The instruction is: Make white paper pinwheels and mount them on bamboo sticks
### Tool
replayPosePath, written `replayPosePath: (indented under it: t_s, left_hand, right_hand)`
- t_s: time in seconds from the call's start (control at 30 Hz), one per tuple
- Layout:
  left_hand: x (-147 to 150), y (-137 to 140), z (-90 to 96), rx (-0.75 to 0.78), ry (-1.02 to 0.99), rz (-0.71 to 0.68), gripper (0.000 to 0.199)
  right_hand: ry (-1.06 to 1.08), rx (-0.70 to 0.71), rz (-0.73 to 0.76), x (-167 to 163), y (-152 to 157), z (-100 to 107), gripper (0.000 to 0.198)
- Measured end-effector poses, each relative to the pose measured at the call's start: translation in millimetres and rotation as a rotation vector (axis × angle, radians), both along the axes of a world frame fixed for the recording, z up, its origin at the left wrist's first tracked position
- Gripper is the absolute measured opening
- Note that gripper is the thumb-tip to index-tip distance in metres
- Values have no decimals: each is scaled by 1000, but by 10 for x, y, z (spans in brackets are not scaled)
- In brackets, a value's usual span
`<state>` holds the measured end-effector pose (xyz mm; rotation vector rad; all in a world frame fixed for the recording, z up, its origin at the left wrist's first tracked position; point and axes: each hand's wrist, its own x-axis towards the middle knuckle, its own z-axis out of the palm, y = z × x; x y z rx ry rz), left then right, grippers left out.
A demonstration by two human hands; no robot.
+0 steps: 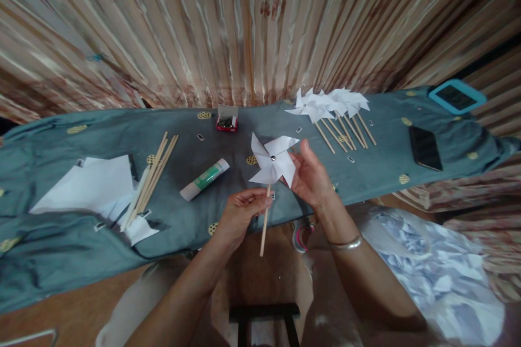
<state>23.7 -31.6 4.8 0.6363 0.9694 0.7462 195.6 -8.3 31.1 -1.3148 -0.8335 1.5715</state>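
Note:
A white paper pinwheel with a round metal pin at its centre is held upright in front of me. My left hand pinches its wooden stick just below the blades. At the pinwheel's right side is my right hand, thumb raised and apart from the fingers, which are partly hidden behind a blade and seem to touch it. Just left of my hands lies a green and white glue tube. Behind it stands an open small red box of metal pins.
Several finished pinwheels lie at the back right of the cloth-covered table. Also there are a phone and a blue-framed device. Paper sheets and loose sticks lie left. A bag of white paper pieces stands lower right.

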Motion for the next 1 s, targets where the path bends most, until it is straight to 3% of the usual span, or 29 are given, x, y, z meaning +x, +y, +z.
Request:
replayPosePath:
  t_s: [0.53, 0.7, 1.0]
  left_hand:
    - [-14, 20, 53, -76, -34, 12, 38]
    - [-24, 27, 33, -71, -35, 34, 37]
    - [-25, 7, -50, 45, 89, 64, 32]
  right_hand:
    - [226, 133, -164, -58, -27, -34, 53]
    - [145, 76, -212, -4, -43, -71, 40]
    - [-46, 203, -233, -98, -8, -133, 28]
